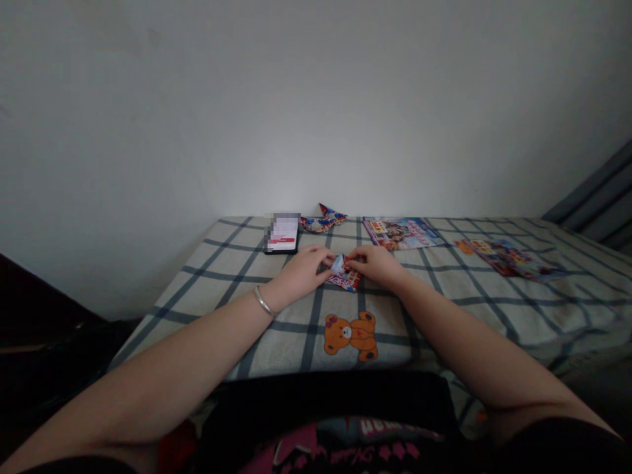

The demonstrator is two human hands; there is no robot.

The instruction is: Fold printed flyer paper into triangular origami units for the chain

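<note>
I pinch one small folded paper [344, 273], printed red, blue and white, one pale corner lifted, between my left hand [306, 266] and right hand [376, 262]; both grips grasp it. It rests on the bed [494, 309] just beyond the bear print [351, 336]. Farther beyond the bear lie one phone [283, 233], a small cluster of folded pieces [323, 220] I cannot count, and two printed sheets [402, 232], the second [511, 258] off to the bear's right.

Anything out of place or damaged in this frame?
Nothing spilled or damaged. Left hand and right hand pinch a small paper piece on the checked sheet. Only slight disorder: two printed pages lie askew to the right, and folded scraps sit by the phone near the wall.
</note>
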